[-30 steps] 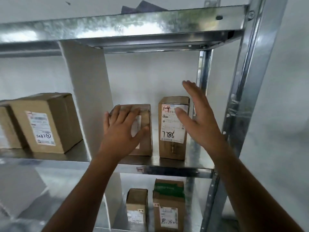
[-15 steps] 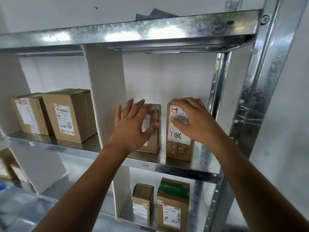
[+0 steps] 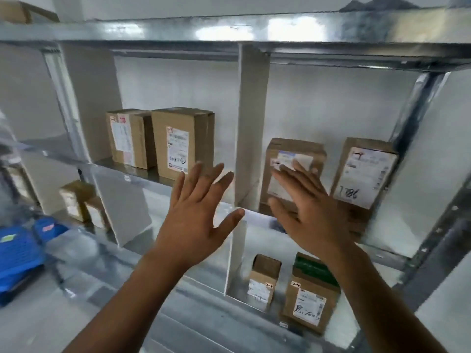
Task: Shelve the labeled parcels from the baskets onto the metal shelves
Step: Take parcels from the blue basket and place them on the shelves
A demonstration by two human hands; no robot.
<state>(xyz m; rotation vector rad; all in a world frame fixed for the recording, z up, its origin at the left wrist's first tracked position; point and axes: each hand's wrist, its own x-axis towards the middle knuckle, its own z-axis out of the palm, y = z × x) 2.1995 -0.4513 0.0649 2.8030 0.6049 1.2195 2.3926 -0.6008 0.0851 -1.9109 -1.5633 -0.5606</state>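
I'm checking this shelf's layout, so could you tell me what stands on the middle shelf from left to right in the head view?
Left divider → taped box → larger box → middle divider → box behind the right hand → box marked 7786 → right upright.

Single head cam, wide-angle, no second view to overlap with. Faces the metal shelving (image 3: 229, 31) head-on, pitched slightly down, close in at arm's reach. Upper shelf edge spans 12 o'clock, both forearms enter from 6, right upright post (image 3: 407, 118) at 3, blue basket (image 3: 17, 250) at 9. Edges blurred.
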